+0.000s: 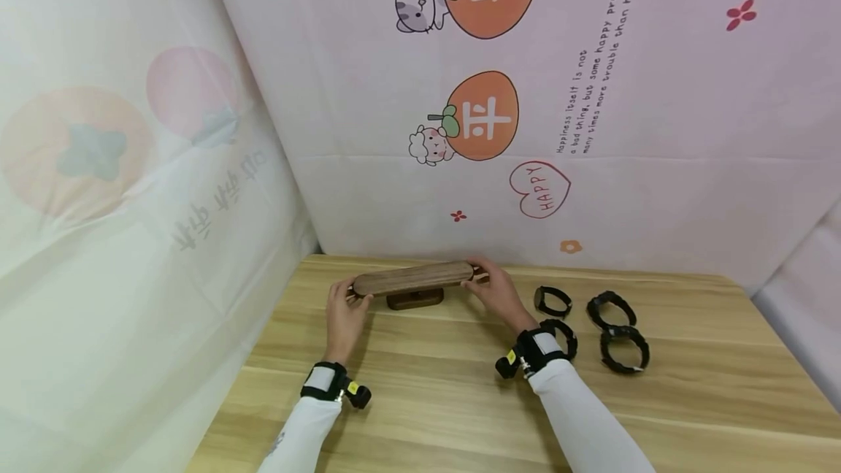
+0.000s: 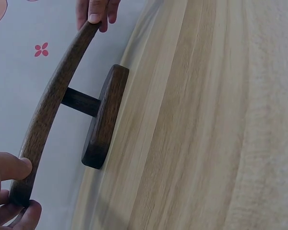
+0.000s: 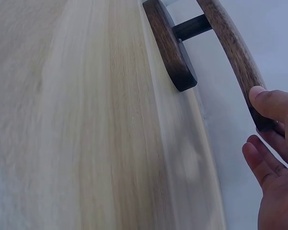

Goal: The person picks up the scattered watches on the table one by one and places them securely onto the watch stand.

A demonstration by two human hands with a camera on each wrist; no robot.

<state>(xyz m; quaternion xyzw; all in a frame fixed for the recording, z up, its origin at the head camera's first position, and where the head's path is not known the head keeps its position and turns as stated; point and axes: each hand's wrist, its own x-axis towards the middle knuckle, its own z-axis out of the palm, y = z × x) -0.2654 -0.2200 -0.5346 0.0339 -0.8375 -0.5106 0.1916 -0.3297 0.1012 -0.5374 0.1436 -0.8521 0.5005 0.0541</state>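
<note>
A dark brown wooden stand (image 1: 414,278) is at the far edge of the table, made of a long curved top bar, a short post (image 2: 81,101) and a rounded base (image 2: 108,120). My left hand (image 1: 344,318) holds the bar's left end, thumb on its near side and fingers beneath the tip. At the other end, my right hand (image 1: 502,295) holds the bar, its thumb (image 3: 271,103) against the wood and some fingers under the end. The base appears to rest on the tabletop, close to the wall cloth.
Several black watch-like loops (image 1: 553,301) stand on the wooden table (image 1: 447,400) to the right; one is partly behind my right wrist. A printed white cloth (image 1: 394,203) rises behind the table, and another white cloth (image 1: 197,298) hangs on the left.
</note>
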